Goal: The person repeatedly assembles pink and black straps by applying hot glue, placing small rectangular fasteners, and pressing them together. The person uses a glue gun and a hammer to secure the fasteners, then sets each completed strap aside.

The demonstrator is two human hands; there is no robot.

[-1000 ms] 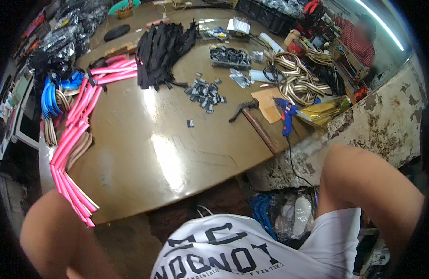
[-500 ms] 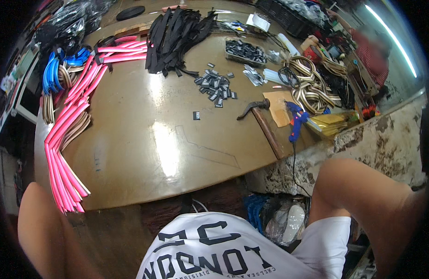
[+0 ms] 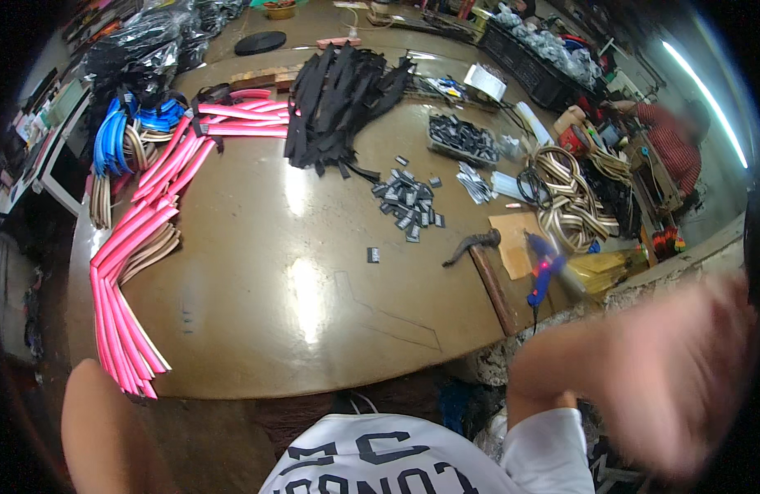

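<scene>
My right hand point(image 3: 684, 370) is a large blur at the lower right, close to the camera. Its fingers are smeared, so I cannot see whether anything is in them. Just left of it, a blue glue gun point(image 3: 540, 284) lies at the table's right edge, a small red glow on its body. A hammer with a wooden handle point(image 3: 492, 288) rests beside the gun. Only my bent left arm point(image 3: 104, 428) shows at the lower left; that hand is out of the picture. Nearest that arm are pink strips with pale edges point(image 3: 120, 329).
Small black labels point(image 3: 406, 202) lie mid-table, with one label point(image 3: 373, 255) apart. Behind them are black fabric strips point(image 3: 343, 107) and a plastic box of black pieces point(image 3: 462, 140). Coiled beige cords point(image 3: 565, 198) sit right. Blue coils point(image 3: 110, 140) lie left. Another person point(image 3: 672, 140) is at far right.
My right hand has come into view at the lower right. The view has shifted, so the table sits lower and further right. A red glow now shows on the glue gun.
</scene>
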